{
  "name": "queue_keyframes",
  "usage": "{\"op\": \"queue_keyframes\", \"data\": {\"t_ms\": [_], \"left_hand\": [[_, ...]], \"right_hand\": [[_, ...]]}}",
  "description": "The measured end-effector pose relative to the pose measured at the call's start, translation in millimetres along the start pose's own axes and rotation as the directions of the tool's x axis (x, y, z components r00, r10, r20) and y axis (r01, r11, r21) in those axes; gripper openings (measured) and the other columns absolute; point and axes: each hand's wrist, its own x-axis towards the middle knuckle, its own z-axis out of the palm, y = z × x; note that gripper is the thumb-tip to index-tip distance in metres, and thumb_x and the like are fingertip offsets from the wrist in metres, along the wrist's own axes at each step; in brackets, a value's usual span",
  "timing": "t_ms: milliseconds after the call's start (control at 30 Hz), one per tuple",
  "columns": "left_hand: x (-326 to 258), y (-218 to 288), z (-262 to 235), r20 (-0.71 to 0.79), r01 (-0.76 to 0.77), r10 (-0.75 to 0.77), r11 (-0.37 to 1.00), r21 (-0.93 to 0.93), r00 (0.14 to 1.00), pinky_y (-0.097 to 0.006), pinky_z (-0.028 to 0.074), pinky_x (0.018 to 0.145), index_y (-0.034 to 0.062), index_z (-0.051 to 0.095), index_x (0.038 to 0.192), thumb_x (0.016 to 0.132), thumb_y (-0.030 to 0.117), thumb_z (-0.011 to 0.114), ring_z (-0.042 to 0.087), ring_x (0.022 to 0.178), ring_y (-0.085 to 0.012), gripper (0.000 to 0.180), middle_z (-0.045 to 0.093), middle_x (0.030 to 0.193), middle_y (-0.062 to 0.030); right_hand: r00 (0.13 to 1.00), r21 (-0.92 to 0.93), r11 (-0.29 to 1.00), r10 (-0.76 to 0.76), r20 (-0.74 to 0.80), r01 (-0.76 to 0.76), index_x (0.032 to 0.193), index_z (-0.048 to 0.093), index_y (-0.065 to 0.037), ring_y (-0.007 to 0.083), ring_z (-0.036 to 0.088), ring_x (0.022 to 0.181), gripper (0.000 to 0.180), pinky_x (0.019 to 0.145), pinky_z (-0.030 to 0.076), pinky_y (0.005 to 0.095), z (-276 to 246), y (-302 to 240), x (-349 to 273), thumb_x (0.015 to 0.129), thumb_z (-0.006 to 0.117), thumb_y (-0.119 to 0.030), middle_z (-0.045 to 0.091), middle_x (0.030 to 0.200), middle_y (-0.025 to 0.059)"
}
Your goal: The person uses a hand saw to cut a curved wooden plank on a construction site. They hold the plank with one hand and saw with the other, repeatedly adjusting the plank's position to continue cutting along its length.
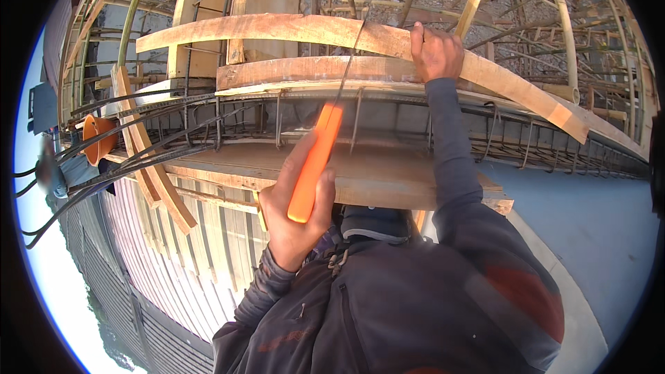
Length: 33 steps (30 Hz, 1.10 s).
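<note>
My left hand is closed round the orange handle of a handsaw. Its thin blade, seen nearly edge-on, points away from me and meets a long wooden plank near its middle. The far end of the blade reaches the plank's far edge. To the right of the blade, my right hand grips the same plank, fingers closed over it. Beneath and nearer to me lies a second wooden board.
Steel reinforcing bars run below the boards, with loose ends jutting out at left. A wide plank lies close to my body. Two wood strips lean at left beside an orange bowl-shaped thing. Bamboo poles stand beyond.
</note>
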Motion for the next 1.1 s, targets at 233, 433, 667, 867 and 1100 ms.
{"op": "queue_keyframes", "data": {"t_ms": [233,433,667,867,1100], "left_hand": [[101,-30,58,0.005,-0.14,0.141,0.978,0.156,0.99,-0.037,0.059,0.071,0.0019,0.068,0.136,0.098,0.017,0.074,0.079,0.079,-0.0272,0.041,0.076,0.094,-0.0255],[65,-19,37,0.038,0.045,-0.041,0.994,-0.099,0.998,-0.035,0.061,0.075,-0.0012,0.065,0.141,0.097,0.014,0.074,0.077,0.083,-0.0178,0.048,0.08,0.1,-0.0196],[34,-29,8,0.065,-0.145,0.144,0.989,0.006,0.987,-0.033,0.061,0.087,-0.003,0.062,0.142,0.099,0.013,0.068,0.081,0.096,-0.0271,0.046,0.08,0.115,-0.0211],[123,-46,68,0.05,-0.039,0.041,0.998,-0.04,0.998,-0.033,0.059,0.08,-0.0006,0.065,0.14,0.1,0.015,0.071,0.078,0.088,-0.0229,0.044,0.078,0.105,-0.023],[-34,-20,-22,0.052,0.009,-0.009,1.0,0.008,0.999,-0.027,0.052,0.072,-0.0015,0.061,0.145,0.101,0.017,0.066,0.062,0.079,-0.0122,0.048,0.075,0.106,-0.0139]], "right_hand": [[0.996,0.046,0.996,-0.073,-0.043,0.075,0.071,0.076,-0.006,0.0292,0.068,0.068,0.035,0.074,0.047,0.0426,3,-5,-1,0.099,0.066,-0.025,0.073,0.07,0.0111],[0.977,0.053,0.991,-0.109,-0.182,0.12,0.068,0.073,-0.006,0.0282,0.067,0.067,0.035,0.072,0.046,0.0416,4,-1,-3,0.099,0.066,-0.022,0.072,0.07,0.0102],[0.997,0.052,0.998,-0.024,-0.079,0.028,0.071,0.073,-0.007,0.0267,0.068,0.071,0.034,0.074,0.046,0.0408,1,-2,-5,0.1,0.065,-0.022,0.073,0.073,0.0086],[0.98,0.042,0.99,-0.124,-0.158,0.133,0.075,0.075,-0.007,0.025,0.068,0.074,0.03,0.073,0.047,0.0399,-7,-13,-16,0.101,0.065,-0.02,0.074,0.077,0.0068],[0.981,0.075,0.991,-0.097,-0.167,0.11,0.077,0.077,-0.007,0.0239,0.068,0.074,0.025,0.074,0.048,0.0389,-5,-6,-26,0.099,0.068,-0.017,0.075,0.077,0.005]]}}
